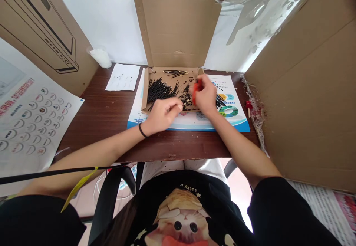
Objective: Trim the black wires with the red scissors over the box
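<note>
Black thin pins [160,89] lay heaped in the left half of the shallow cardboard box [145,90], their long axes mostly running from near-left to far-right, fanned like a loose bundle. That pile sat just beyond and slightly left of our left hand [162,114], so the left hand was the nearer of the two to it; the right hand [205,95] was over the box's right side, by the scatter of smaller dark bits [187,97].

Our left hand rested at the box's near edge, fingers curled in and the thumb and forefinger pressed together on what looked like a single thin pin [178,107] pointing right toward the other hand; the piece was too fine for us to be certain. Our right hand was also closed, fingers bunched around a small orange-red tool or part [195,92], of which only a sliver showed, so we could not tell what it was. The two hands were near one another, not touching.

A second, smaller bunch of black pins [221,101] lay outside the box on the printed paper sheet [194,121], just right of the right hand. The box stood on that sheet on the dark wooden counter [105,116], lid [178,30] propped upright behind. A few gold-tipped pins [175,72] lay along the box's far wall.
</note>
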